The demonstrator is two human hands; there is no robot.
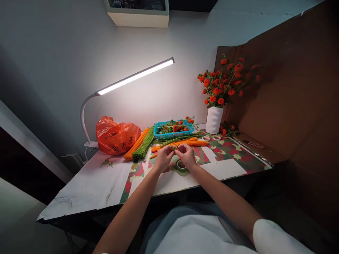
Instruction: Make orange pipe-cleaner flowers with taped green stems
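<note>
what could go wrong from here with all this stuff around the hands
The green piece is small and held only at the fingertips of the left hand and right hand, so it could slip. The roll lies close to the wrists and might get nudged. The orange stems lie loose just beyond the hands, so a forward push could scatter them.

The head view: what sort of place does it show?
Probably a small craft corner, perhaps at home: a lit lamp above a table, an orange bundle and a green bundle of stems, and a vase of flowers.
</note>
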